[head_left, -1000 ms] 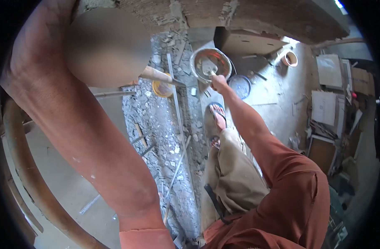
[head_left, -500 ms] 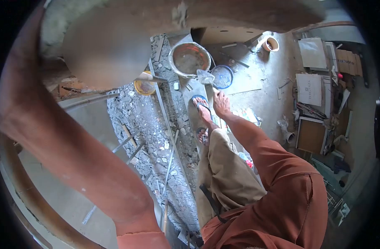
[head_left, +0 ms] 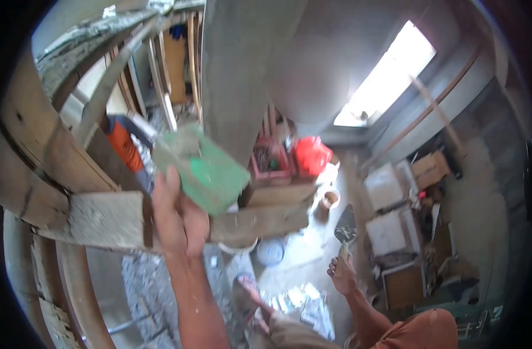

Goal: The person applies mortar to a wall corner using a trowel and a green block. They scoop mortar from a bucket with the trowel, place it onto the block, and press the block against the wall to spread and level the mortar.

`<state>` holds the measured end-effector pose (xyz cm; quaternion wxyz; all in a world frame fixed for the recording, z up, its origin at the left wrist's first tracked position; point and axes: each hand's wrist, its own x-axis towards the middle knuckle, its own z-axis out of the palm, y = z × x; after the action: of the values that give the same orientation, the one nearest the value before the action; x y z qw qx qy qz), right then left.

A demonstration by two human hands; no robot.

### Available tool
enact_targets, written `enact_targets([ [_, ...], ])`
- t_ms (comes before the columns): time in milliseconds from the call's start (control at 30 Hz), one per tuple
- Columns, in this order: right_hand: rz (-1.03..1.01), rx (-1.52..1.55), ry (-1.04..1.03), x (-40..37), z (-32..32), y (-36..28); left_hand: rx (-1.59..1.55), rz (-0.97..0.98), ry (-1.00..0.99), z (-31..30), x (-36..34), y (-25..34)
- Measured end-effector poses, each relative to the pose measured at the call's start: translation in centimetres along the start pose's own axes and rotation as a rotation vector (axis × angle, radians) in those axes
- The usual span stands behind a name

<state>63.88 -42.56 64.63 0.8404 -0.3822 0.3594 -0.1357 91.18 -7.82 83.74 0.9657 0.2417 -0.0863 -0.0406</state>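
Observation:
My left hand (head_left: 181,218) is raised at the centre left, closed on a green plastering float (head_left: 211,174) with grey smears on its flat face. Its handle is hidden from me. On the right, lower down, my right hand (head_left: 343,273) grips the handle of a pointed trowel (head_left: 345,227). The trowel's blade points up and carries grey residue. Between my hands runs a wooden beam (head_left: 266,225).
Bamboo poles and wooden boards (head_left: 51,125) crowd the left, with a person in an orange-and-dark shirt (head_left: 122,145) behind them. A grey pillar (head_left: 237,75) rises ahead. Below are a blue-rimmed bucket (head_left: 270,251) and rubble (head_left: 144,285). Cardboard boxes (head_left: 388,232) stand right.
My view has tilted up from the floor. The trowel has moved away from the buckets to the right and now points up. The green float has come into view in my left hand.

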Motion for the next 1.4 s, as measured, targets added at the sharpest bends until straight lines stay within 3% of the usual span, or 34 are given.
enact_targets([
  [33, -0.049, -0.010, -0.034, 0.9, 1.1, -2.7, -0.032, 0.035, -0.037, 0.1, 0.0, -0.3],
  [100, -0.180, -0.497, -0.162, 2.1, 2.0, -7.7, -0.006, 0.041, 0.055, 0.1, -0.3, -0.7],
  [133, -0.221, -0.508, -0.178, 2.3, 3.9, -10.0, -0.033, 0.066, 0.030, 0.1, -0.3, -0.9],
  [200, -0.437, -1.048, -0.137, 2.4, 8.8, -15.1, -0.024, 0.046, 0.066, 0.8, -0.2, -0.9],
  [267, -0.594, -1.093, -0.151, 4.7, 12.4, -17.9, -0.059, 0.052, 0.049, 0.6, 0.0, -0.9],
  [333, -1.281, -1.353, -0.244, 7.0, 17.1, -21.6, -0.077, 0.025, 0.065, 0.5, 0.0, -1.1],
  [400, -1.329, -1.259, -0.406, 4.6, 26.1, -24.4, -0.082, 0.029, 0.068, 0.3, -0.2, -1.2],
  [467, -1.542, -1.256, -0.523, 3.5, 33.0, -26.8, -0.084, 0.016, 0.090, 0.2, -0.2, -1.5],
  [533, -1.724, -1.295, -0.437, 2.9, 38.2, -28.3, -0.093, 0.029, 0.057, 0.0, 0.0, -1.5],
  [633, -1.725, -1.456, -0.341, 0.5, 44.9, -29.8, -0.120, 0.006, 0.110, 0.5, -0.2, -1.3],
  [700, -1.991, -1.435, -0.260, 0.2, 47.7, -29.9, -0.119, 0.012, 0.120, 0.4, -0.3, -1.4],
  [800, -1.932, -1.591, -0.124, -1.5, 50.6, -30.5, -0.126, 0.028, 0.127, 0.4, -0.1, -1.5],
  [1133, -2.234, -1.602, -0.002, -0.6, 54.2, -31.4, -0.141, 0.022, 0.170, 0.8, -0.4, -1.3],
  [1400, -2.149, -1.709, 0.147, -1.1, 54.4, -30.7, -0.130, 0.042, 0.173, 0.8, -0.5, -1.4],
])
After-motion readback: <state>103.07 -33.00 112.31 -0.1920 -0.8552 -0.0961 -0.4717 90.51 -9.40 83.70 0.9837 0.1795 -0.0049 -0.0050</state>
